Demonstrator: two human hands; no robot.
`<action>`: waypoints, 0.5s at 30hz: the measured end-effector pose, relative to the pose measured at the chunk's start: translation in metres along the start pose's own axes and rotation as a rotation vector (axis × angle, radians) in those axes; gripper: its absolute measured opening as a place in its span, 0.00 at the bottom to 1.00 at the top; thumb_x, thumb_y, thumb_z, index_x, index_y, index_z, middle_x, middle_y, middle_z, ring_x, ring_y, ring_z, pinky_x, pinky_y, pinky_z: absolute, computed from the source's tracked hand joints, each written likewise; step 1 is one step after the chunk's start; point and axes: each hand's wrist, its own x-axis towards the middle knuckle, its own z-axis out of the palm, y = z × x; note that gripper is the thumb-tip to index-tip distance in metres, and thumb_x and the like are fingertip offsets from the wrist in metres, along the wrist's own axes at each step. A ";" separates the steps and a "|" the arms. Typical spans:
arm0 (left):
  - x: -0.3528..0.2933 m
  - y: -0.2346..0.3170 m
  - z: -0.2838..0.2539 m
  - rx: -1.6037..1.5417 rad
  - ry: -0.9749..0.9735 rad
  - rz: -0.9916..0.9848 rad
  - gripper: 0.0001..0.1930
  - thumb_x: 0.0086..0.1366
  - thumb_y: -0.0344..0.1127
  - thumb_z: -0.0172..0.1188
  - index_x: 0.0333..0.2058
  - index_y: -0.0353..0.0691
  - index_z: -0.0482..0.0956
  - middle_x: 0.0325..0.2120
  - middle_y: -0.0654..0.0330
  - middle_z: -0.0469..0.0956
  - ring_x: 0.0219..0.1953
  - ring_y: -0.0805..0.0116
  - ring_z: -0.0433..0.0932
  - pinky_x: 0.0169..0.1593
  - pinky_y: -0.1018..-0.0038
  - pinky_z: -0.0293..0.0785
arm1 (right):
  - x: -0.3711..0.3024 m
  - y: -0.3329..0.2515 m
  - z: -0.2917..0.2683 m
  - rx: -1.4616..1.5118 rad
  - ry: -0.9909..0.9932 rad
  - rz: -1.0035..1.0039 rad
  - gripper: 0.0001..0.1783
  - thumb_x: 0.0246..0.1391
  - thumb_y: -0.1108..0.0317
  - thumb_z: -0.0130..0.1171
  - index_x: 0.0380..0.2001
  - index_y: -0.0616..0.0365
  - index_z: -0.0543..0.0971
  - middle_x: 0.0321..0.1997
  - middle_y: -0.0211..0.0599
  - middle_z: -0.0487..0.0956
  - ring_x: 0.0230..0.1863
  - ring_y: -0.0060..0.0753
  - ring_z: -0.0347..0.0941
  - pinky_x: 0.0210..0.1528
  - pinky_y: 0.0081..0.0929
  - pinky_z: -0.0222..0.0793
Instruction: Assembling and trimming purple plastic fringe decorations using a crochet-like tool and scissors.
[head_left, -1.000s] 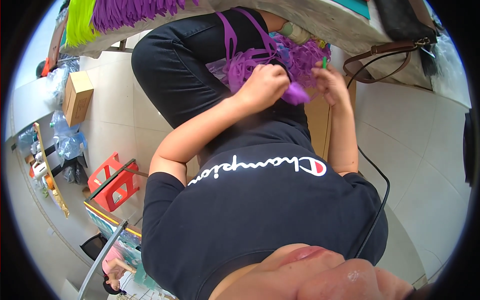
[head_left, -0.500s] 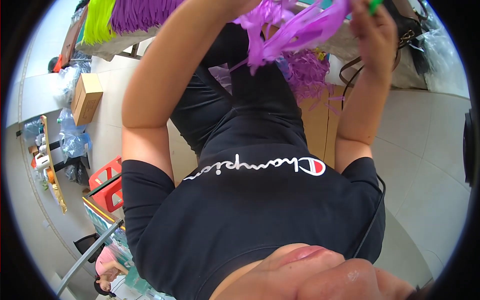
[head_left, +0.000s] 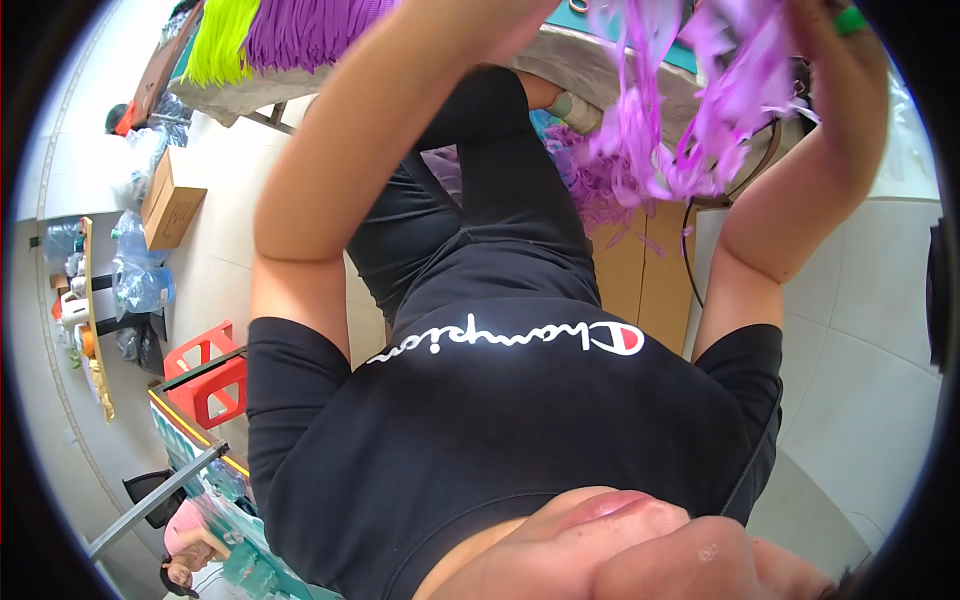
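Note:
Loose purple strips (head_left: 690, 110) hang from the top edge in front of me, smeared by motion. My right hand (head_left: 845, 70) is beside their upper end and seems closed on them, its fingertips cut off by the frame. Something green (head_left: 850, 20) shows on or at that hand. My left hand (head_left: 510, 15) is at the top edge, left of the strips. Its fingers lie out of view, so I cannot make out what it holds. A heap of purple shreds (head_left: 585, 180) lies lower, beyond my lap.
Lime-green fringe (head_left: 222, 45) and dark purple fringe (head_left: 305, 35) hang over the far left table edge. Scissor handles (head_left: 578, 6) show on the table. Leftward are a cardboard box (head_left: 172, 200), a red stool (head_left: 215, 380), plastic bottles (head_left: 145, 285) and a seated person (head_left: 190, 540).
The purple strips have swung right and now hang down spread out. My right hand has moved right and higher in the picture. My left arm has shifted slightly.

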 end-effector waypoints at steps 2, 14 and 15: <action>-0.029 -0.015 -0.021 0.028 0.054 -0.073 0.16 0.69 0.41 0.50 0.43 0.31 0.75 0.31 0.61 0.77 0.30 0.79 0.74 0.33 0.84 0.68 | -0.006 -0.019 0.022 0.017 -0.278 0.233 0.09 0.58 0.64 0.59 0.31 0.59 0.76 0.24 0.22 0.77 0.19 0.11 0.67 0.18 0.09 0.57; -0.143 -0.087 -0.099 0.293 0.208 -0.253 0.23 0.70 0.41 0.43 0.57 0.31 0.66 0.54 0.45 0.69 0.55 0.55 0.70 0.59 0.63 0.65 | -0.074 0.040 0.145 0.070 -0.208 0.081 0.10 0.60 0.65 0.57 0.36 0.62 0.76 0.17 0.27 0.70 0.21 0.11 0.61 0.23 0.17 0.60; -0.145 -0.092 -0.102 0.702 0.268 -0.084 0.21 0.70 0.41 0.45 0.55 0.33 0.68 0.54 0.45 0.69 0.56 0.54 0.68 0.60 0.64 0.62 | -0.077 0.040 0.152 -0.015 -0.168 0.039 0.08 0.59 0.67 0.58 0.36 0.61 0.76 0.13 0.33 0.67 0.17 0.14 0.59 0.21 0.18 0.59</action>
